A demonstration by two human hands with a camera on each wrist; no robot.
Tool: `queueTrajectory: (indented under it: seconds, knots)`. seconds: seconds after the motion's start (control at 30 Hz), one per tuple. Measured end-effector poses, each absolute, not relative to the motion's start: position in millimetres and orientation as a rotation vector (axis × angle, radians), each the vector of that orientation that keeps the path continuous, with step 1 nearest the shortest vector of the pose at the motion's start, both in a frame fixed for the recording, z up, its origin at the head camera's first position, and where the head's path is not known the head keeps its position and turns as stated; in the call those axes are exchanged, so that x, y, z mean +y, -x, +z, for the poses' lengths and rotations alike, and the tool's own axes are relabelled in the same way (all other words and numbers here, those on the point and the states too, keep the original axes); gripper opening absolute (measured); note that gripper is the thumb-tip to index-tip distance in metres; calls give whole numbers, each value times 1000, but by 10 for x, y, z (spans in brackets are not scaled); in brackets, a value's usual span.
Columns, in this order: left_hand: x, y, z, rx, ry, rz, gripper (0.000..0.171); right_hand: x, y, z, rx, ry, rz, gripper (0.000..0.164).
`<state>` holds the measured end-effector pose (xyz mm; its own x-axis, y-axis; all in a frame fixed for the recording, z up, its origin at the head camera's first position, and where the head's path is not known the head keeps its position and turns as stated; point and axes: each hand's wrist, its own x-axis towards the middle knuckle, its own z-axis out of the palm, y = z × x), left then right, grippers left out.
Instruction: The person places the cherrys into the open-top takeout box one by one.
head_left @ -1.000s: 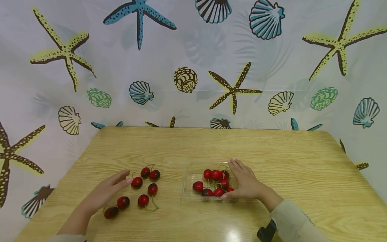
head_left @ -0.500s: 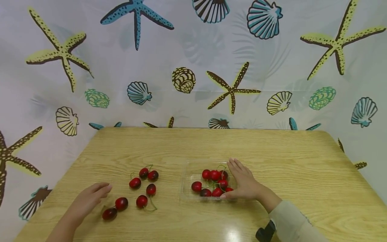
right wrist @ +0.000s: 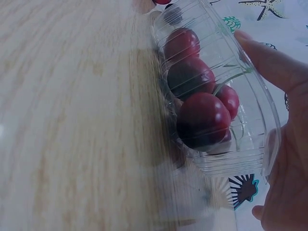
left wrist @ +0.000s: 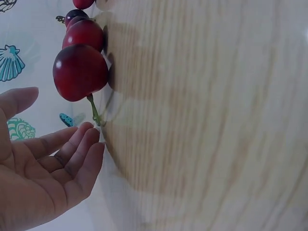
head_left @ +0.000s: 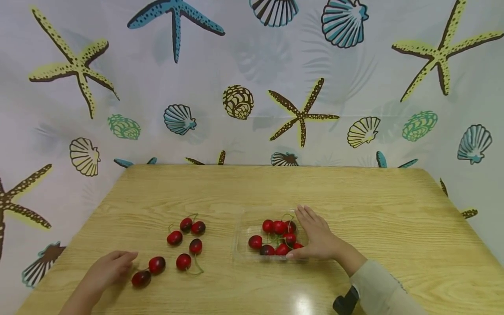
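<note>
In the head view my left hand (head_left: 106,271) is low over the table, left of a pair of dark red cherries (head_left: 148,271). Its fingers curve loosely around nothing. The left wrist view shows the fingertips close to a green stem (left wrist: 94,109) on the nearest cherry (left wrist: 80,73); whether they touch it I cannot tell. My right hand (head_left: 318,238) holds the right end of a clear plastic container (head_left: 238,236), thumb at the near rim and fingers at the far rim. Several red cherries (head_left: 279,227) with stems lie inside, some partly hidden by that hand.
Several more cherries lie between the left hand and the container, among them a back pair (head_left: 192,226), a single one (head_left: 175,238) and a stemmed pair (head_left: 190,254). The wooden table (head_left: 275,188) meets a curtain (head_left: 212,78) printed with shells and starfish behind.
My left hand has moved away from the single cherry, leftward and toward me, and dropped lower beside the near pair. The right hand stays on the container. The head view has shifted slightly.
</note>
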<state>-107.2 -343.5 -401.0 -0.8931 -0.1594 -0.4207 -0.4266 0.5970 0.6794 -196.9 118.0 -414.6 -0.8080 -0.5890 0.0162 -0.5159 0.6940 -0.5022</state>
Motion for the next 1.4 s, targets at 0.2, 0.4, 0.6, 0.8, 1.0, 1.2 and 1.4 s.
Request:
queueTrajectory:
  seconds: [0.2, 0.4, 0.6, 0.8, 1.0, 1.2, 1.4]
  knots:
    - [-3437, 1051, -4027, 2482, 507, 1250, 76, 1175, 1965, -4120, 2750, 901, -757, 109]
    - [-3460, 1049, -4069, 2445, 598, 1284, 64, 1173, 1960, -4115, 2742, 905, -749, 109]
    - [-3470, 1051, -4116, 2542, 563, 1153, 47, 1172, 1980, -4121, 2756, 900, -740, 110]
    - [-3444, 1053, -4138, 2635, 528, 1064, 34, 1164, 1987, -4130, 2756, 901, -740, 110]
    - [-3432, 1054, -4120, 2665, 527, 987, 29, 1162, 1979, -4137, 2758, 908, -747, 109]
    - [-3442, 1042, -4121, 2649, 498, 991, 24, 1157, 1983, -4150, 2755, 905, -759, 110]
    - [-3488, 993, -4155, 2633, 455, 1054, 26, 1151, 1982, -4152, 2748, 910, -768, 110]
